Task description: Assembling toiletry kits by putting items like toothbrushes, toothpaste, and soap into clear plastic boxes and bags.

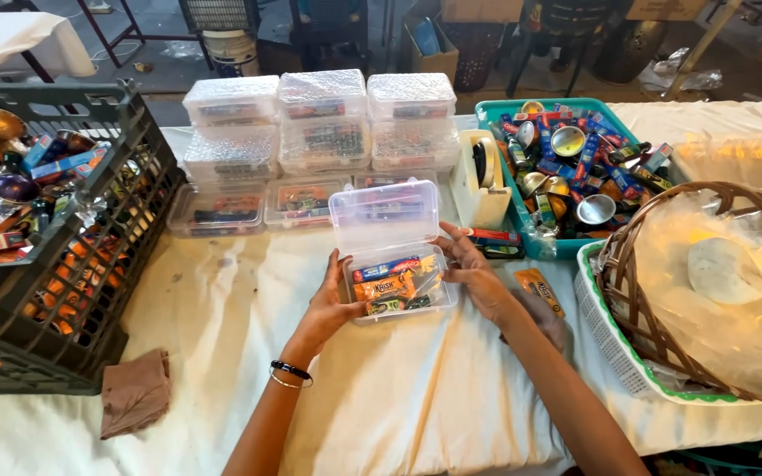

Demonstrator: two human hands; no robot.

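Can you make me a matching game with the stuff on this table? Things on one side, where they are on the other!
Things:
1. small clear plastic box with its lid open
2. dark plastic slatted crate
3. round brown wicker basket
4. teal plastic tub full of packets

Places:
A. at the right edge of the table
B. between the left hand and the right hand
C. at the back of the table, behind the white tape dispenser
D. at the left edge of the table

Pairs: 1-B, 2-D, 3-A, 4-C
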